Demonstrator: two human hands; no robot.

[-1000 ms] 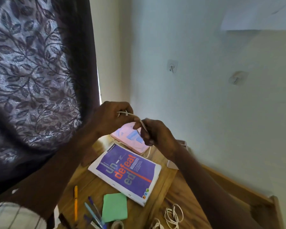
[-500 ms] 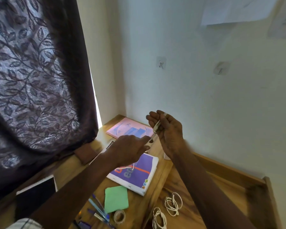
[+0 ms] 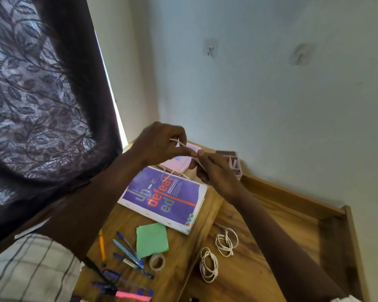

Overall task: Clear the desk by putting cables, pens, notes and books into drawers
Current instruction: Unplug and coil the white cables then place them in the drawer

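Observation:
Above the desk's far corner, my left hand [image 3: 159, 143] and my right hand [image 3: 216, 171] both pinch a thin white cable [image 3: 181, 143]; a loop of it hangs down over the purple "Undefeated" book [image 3: 164, 198]. A pink book [image 3: 179, 165] lies behind that, partly hidden by my hands. Nearer lie a green note pad [image 3: 152, 239], several pens [image 3: 127, 250], an orange pencil [image 3: 101, 244] and a tape roll [image 3: 157, 262]. Two coiled white cables [image 3: 226, 241] [image 3: 208, 264] rest in the open wooden drawer [image 3: 292, 214].
A pink organiser tray [image 3: 232, 161] stands by the wall. A dark leaf-patterned curtain [image 3: 42, 94] hangs at the left. Pink sticky notes [image 3: 133, 295] and more purple pens lie at the near edge. Two hooks [image 3: 210, 50] are stuck on the wall.
My left hand rose from the purple book back up to the cable, and both hands now meet on it. The camera view shifted slightly.

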